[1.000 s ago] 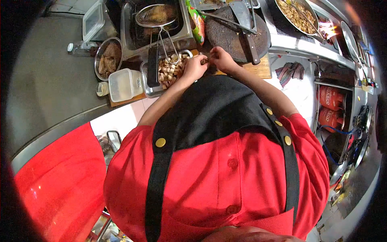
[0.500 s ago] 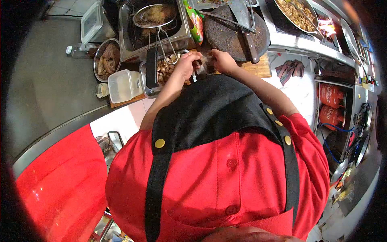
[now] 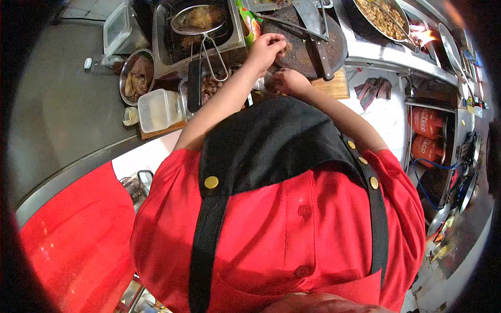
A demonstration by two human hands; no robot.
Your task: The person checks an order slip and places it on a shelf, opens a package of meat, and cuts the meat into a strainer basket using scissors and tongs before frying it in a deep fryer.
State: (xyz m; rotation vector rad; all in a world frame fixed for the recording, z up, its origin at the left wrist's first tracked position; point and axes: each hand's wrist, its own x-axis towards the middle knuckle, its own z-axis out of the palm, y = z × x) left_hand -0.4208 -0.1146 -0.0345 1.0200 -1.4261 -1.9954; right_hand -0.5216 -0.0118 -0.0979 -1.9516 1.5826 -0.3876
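My left hand (image 3: 267, 51) is over the left part of the round dark board (image 3: 297, 47), its fingers closed on a small brown piece (image 3: 284, 49). Just below it, my right hand (image 3: 289, 82) is curled beside a plastic bag (image 3: 270, 82) near the black apron; what its fingers hold is hidden. A cleaver with a brown handle (image 3: 323, 61) lies across the board. Partly behind my left forearm is a tray of brown and pale chunks (image 3: 210, 87).
A fryer (image 3: 236, 31) holds a wire strainer (image 3: 198, 20). At left stand a bowl of meat (image 3: 140, 78) and a clear plastic container (image 3: 159, 110). A pan of food (image 3: 383, 20) sits at upper right near a flame (image 3: 421, 35).
My left hand has moved up and right, from beside the chunks to over the round board. My right hand has shifted slightly down and is more curled.
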